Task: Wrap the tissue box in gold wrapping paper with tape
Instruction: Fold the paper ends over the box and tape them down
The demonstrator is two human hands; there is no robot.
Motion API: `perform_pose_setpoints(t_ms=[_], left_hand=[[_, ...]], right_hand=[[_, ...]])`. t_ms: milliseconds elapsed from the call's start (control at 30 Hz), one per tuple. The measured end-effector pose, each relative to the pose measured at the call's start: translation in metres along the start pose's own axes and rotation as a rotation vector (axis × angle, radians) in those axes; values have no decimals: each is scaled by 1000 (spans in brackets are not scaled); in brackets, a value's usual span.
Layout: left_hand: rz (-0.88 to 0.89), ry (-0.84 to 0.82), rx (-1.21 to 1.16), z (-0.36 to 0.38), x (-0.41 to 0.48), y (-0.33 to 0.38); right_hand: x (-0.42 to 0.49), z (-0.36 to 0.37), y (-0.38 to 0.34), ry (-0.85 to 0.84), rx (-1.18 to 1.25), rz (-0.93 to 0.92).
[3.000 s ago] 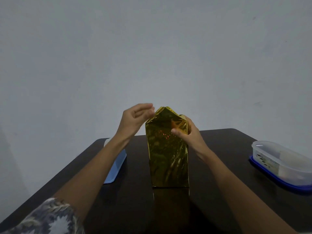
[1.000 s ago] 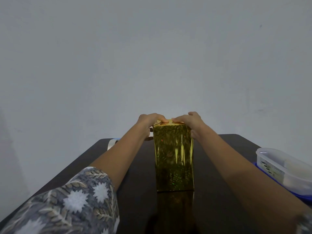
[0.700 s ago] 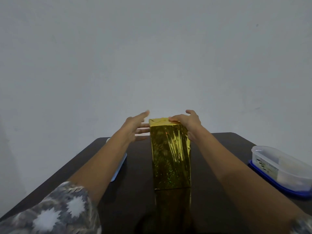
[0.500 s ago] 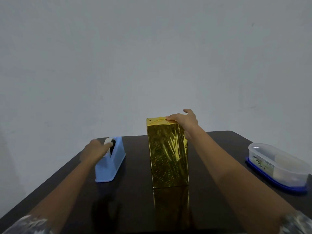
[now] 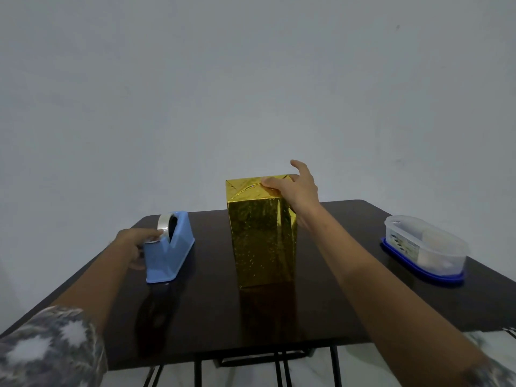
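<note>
The tissue box (image 5: 262,241), fully covered in gold wrapping paper, stands upright on end in the middle of the dark table (image 5: 335,308). Its top flaps are folded down flat. My right hand (image 5: 297,192) rests on the top right edge, thumb pressing the folded flaps and fingers stretched out past the far side. To the left stands a blue tape dispenser (image 5: 170,255) with a clear tape roll (image 5: 163,224). My left hand (image 5: 134,244) is at the dispenser's near end, thumb and fingers pinching the tape's loose end by the cutter.
A clear plastic container (image 5: 424,247) on a blue lid sits near the table's right edge. The table's near edge and metal legs show below. A plain grey wall stands behind.
My left hand left the top of the box and went down left to the tape dispenser, where it now holds the tape end. My right hand stayed pressing the flaps.
</note>
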State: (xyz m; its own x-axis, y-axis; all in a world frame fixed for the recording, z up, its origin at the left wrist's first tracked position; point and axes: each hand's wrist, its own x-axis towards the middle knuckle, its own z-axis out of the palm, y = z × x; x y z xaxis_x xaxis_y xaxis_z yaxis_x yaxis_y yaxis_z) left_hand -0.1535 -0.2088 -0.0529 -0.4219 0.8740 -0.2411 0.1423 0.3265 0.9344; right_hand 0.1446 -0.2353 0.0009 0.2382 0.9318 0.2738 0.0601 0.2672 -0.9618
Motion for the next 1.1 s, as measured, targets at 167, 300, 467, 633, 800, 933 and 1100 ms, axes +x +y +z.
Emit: perform_pose_setpoints(t_ms=[167,300,467,633,800,933,1100], left_hand=[[-34,-34,-47,3,2,11],[-21,-32,-144,2,15,8],[-7,35,-271,-5,40,-5],[35,78,-406,-2,54,-18],[53,108,-498,9,13,-16],[9,0,-400,6,-11,-9],[-6,-128,-194,-4,-21,1]], right_hand=[[-5,-2,0,1,13,-6],[-4,-1,1,5,28,2],[-6,1,-1,8,44,8],[-6,0,-2,22,52,14],[-3,3,-1,41,43,10],[0,2,-1,38,29,-1],[2,3,0,43,30,-6]])
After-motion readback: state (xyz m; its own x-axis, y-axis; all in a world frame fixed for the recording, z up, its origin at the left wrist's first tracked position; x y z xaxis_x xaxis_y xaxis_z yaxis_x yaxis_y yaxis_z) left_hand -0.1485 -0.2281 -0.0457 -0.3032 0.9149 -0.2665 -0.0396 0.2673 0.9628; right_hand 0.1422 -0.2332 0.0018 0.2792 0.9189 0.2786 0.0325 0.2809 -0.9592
